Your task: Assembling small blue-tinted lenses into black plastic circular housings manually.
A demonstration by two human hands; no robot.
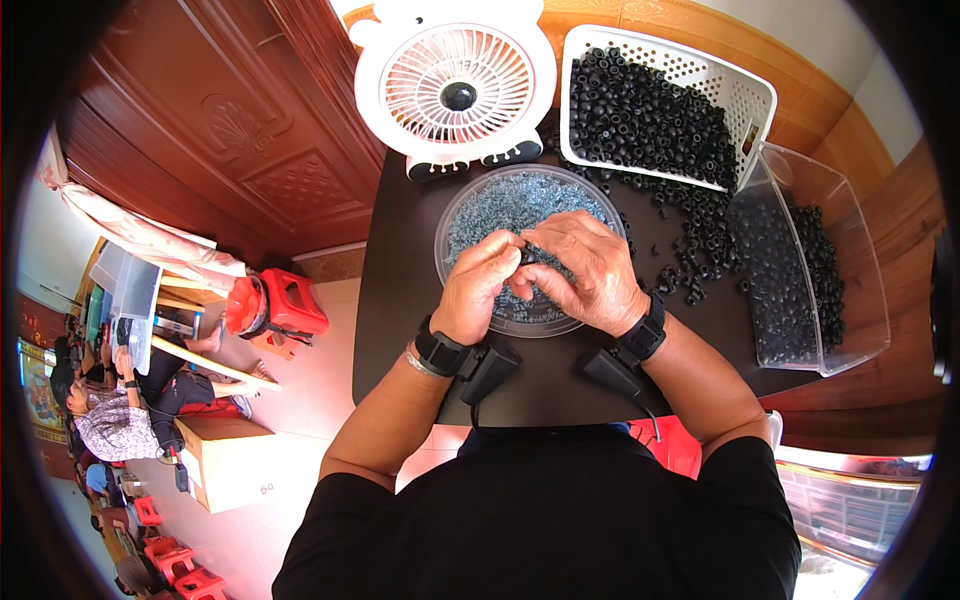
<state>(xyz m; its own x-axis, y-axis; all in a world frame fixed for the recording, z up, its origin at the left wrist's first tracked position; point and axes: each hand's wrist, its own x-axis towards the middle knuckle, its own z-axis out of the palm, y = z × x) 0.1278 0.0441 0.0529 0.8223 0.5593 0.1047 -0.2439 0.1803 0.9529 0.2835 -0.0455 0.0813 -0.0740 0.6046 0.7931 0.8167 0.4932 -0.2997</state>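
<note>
Black piece (528, 256) sits pinched by our left hand (476, 287) and right hand (600, 268) fingers, likely unfinished; white basket (746, 108) at one o'clock holds plenty more, done or pending unclear.

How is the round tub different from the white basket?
The round tub is see-through and circular; the white basket has corners and little holes. The tub holds tiny bluish bits; the basket holds bigger black pieces. Both hold lots of small things.

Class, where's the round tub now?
In the head view, the round tub is under the left hand and right hand, below the fan, left of the clear bin.
</note>
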